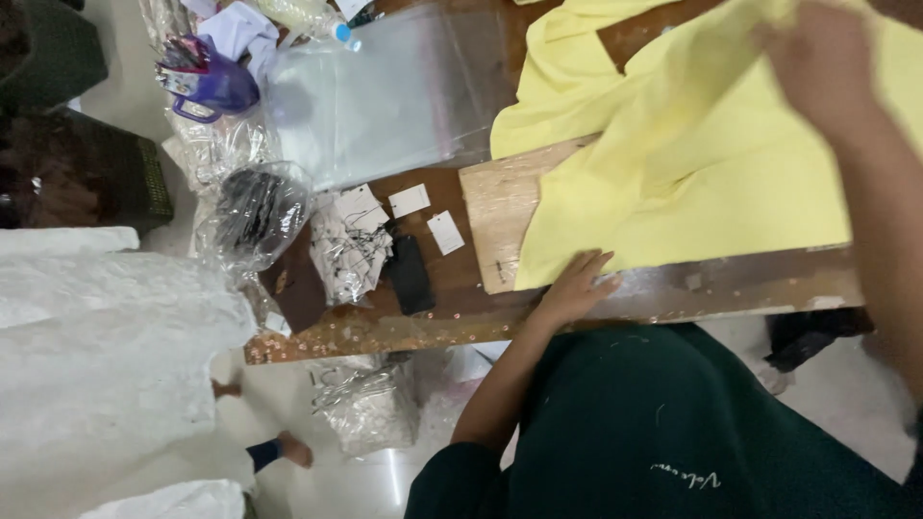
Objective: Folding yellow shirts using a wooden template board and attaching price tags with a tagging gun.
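- Yellow cloth (711, 163) lies spread over a pale wooden board (500, 216) on the right part of the counter (731, 288), with one corner folded toward the far side.
- Left hand (575, 284) lies flat and open, fingers stretched, and presses the near left edge of the cloth just where it meets the board.
- Right hand (817, 67) is raised at the far right over the cloth and it is blurred; it seems to grip a fold of the fabric, but I cannot tell if it is really closed.
- Left of the board lie small white paper tags (423, 216), a black flat piece (410, 274) and a bundle of tags with strings (346, 250), all near the cloth but not touching it.
- Further left are a clear bag of dark items (258, 213), a stack of clear plastic bags (385, 91) and a purple cup (212, 85) at the far edge.
- My judgement of the risk: if the right hand pulls too strongly, the cloth may slip from under the flat left hand, because only the palm pressure holds it.
- The cloth edge could also sweep the loose tags off the near edge, since they lie free.
- A rough board edge may catch the fabric.
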